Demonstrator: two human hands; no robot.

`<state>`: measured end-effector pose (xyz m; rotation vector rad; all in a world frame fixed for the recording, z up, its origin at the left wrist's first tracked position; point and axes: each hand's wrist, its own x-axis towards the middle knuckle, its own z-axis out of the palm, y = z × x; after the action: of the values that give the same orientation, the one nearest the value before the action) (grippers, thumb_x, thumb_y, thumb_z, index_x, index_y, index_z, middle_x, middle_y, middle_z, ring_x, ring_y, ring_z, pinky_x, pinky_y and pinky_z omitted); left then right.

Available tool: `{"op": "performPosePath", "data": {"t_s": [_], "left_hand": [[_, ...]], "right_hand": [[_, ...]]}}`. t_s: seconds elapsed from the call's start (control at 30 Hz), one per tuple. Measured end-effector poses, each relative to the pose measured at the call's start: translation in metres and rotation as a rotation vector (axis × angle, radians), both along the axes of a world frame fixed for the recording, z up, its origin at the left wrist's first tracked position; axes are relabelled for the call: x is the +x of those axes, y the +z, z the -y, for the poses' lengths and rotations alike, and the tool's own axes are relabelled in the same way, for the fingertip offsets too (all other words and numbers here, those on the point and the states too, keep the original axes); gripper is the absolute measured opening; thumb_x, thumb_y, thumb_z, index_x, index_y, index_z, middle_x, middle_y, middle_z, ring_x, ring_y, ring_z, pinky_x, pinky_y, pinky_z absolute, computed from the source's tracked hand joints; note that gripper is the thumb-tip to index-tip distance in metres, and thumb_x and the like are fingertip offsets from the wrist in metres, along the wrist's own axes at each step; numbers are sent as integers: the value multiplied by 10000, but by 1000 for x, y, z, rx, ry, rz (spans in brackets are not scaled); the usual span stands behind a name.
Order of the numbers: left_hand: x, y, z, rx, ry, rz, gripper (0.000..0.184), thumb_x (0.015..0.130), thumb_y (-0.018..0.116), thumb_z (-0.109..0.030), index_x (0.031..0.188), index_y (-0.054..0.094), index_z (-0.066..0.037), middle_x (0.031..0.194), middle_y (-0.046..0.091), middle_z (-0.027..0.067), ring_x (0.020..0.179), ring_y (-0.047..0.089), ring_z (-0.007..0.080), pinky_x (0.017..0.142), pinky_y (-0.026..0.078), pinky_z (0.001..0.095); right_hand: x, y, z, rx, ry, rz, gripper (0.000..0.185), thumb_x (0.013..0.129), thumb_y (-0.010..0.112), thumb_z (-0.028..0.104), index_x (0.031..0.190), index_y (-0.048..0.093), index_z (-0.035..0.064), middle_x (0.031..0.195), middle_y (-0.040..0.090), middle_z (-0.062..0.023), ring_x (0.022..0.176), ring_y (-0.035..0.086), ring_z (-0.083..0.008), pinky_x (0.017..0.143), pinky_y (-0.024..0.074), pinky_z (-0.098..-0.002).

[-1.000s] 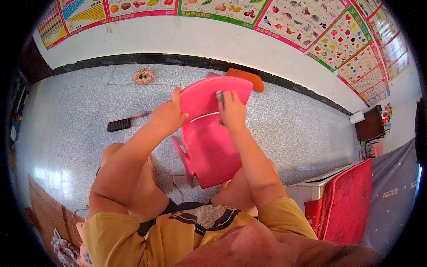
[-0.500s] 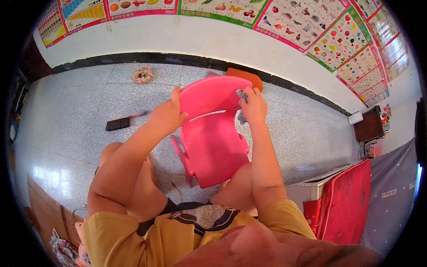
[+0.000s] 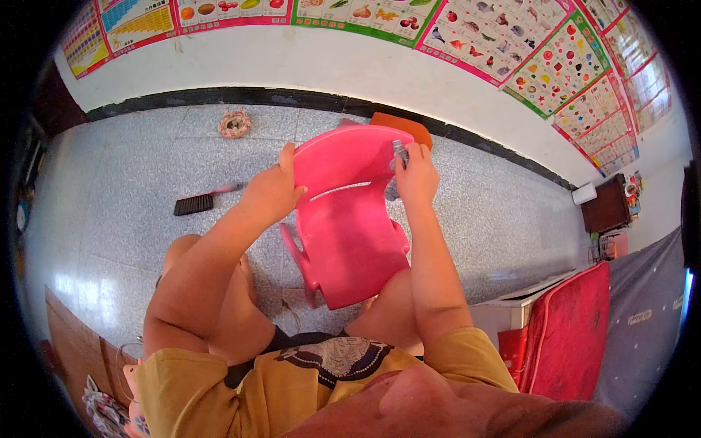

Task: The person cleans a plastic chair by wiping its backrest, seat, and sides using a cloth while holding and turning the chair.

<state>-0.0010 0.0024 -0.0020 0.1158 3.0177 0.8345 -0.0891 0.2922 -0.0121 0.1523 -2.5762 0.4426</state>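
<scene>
A pink plastic child's chair (image 3: 343, 233) stands between my knees, its curved backrest away from me and a narrow slot across it. My left hand (image 3: 272, 190) grips the left end of the backrest, thumb on the near face. At the right end, my right hand (image 3: 418, 175) is closed around a crumpled grey cloth (image 3: 399, 152) and presses it against the backrest's upper edge. Part of the cloth hangs below that hand, beside the chair. The chair's legs are mostly hidden under the seat.
A black-bristled brush (image 3: 194, 204) lies on the speckled floor to the left. Near the wall are a round frilly item (image 3: 235, 124) and an orange object (image 3: 403, 128) behind the chair. A red cushion (image 3: 568, 332) leans at right, and a brown board (image 3: 80, 350) lies at lower left.
My right hand and the cloth have shifted slightly along the right end of the backrest, and the cloth's folds look different. The left hand keeps its grip; the chair has barely moved.
</scene>
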Motion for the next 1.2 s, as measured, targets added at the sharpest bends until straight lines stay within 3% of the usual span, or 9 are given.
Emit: {"op": "performPosePath", "data": {"t_s": [0.5, 0.57, 0.67, 0.77, 0.9, 0.97, 1.03, 1.1, 1.2], "left_hand": [[4, 15, -8, -231, 83, -5, 820, 897, 714, -309, 1509, 237, -43, 1191, 643, 287, 1089, 635, 461, 924, 509, 532], [10, 18, -5, -408, 117, -235, 794, 895, 718, -337, 1509, 300, -57, 1289, 605, 239, 1190, 588, 429, 995, 480, 507], [7, 30, -11, -164, 91, -514, 736, 890, 720, -340, 1492, 394, -68, 1342, 554, 188, 1264, 510, 404, 1063, 429, 493], [20, 28, -33, 117, -144, -494, 648, 897, 700, -256, 1460, 449, -55, 1304, 567, 192, 1230, 525, 413, 1037, 446, 506], [21, 15, -40, 199, -62, -423, 540, 893, 671, -174, 1399, 522, -58, 1299, 587, 192, 1229, 532, 400, 1021, 453, 505], [6, 25, -22, 254, -37, -259, 515, 895, 655, -150, 1390, 537, -68, 1282, 601, 194, 1216, 541, 397, 1015, 458, 495], [-8, 25, 0, 223, -2, -469, 491, 921, 631, -158, 1400, 542, -103, 1260, 610, 197, 1181, 562, 407, 996, 472, 492], [-14, 24, 7, 157, 21, -575, 473, 948, 605, -169, 1414, 536, -125, 1250, 612, 200, 1151, 579, 420, 980, 483, 490], [-13, 25, 7, 71, 17, -444, 463, 986, 569, -199, 1440, 509, -130, 1256, 605, 205, 1118, 597, 443, 964, 493, 499]], "right_hand": [[-3, -22, 0, 21, 191, 285, 287, 852, 727, 253, 1071, 654, 82, 1039, 689, -172, 933, 676, -400, 807, 542, -475], [-7, -28, 6, -201, 295, 337, 278, 877, 724, 252, 1067, 651, 63, 1030, 696, -165, 938, 691, -352, 813, 546, -451], [1, -33, 29, -621, 493, 494, 286, 936, 692, 245, 1127, 640, 38, 1080, 698, -143, 976, 693, -270, 836, 545, -403], [28, -27, 58, -1076, 747, 642, 330, 995, 640, 227, 1248, 604, 19, 1185, 676, -126, 1075, 661, -219, 900, 533, -361], [63, 0, 72, -1537, 927, 875, 418, 1023, 608, 233, 1377, 540, 21, 1320, 623, -119, 1213, 604, -234, 1004, 501, -362], [44, -6, 52, -965, 805, 562, 487, 998, 629, 225, 1409, 505, -5, 1397, 575, -179, 1277, 573, -320, 1068, 469, -416], [24, -3, 34, -298, 578, 40, 513, 986, 636, 216, 1420, 489, -16, 1404, 563, -217, 1280, 568, -373, 1077, 460, -435], [-5, -9, 10, -17, 318, -321, 566, 958, 663, 218, 1445, 460, 13, 1358, 577, -271, 1275, 559, -415, 1083, 451, -428], [-33, -37, -9, -220, 178, -106, 638, 948, 683, 253, 1473, 391, 38, 1299, 612, -277, 1229, 588, -428, 1051, 469, -443]]}}
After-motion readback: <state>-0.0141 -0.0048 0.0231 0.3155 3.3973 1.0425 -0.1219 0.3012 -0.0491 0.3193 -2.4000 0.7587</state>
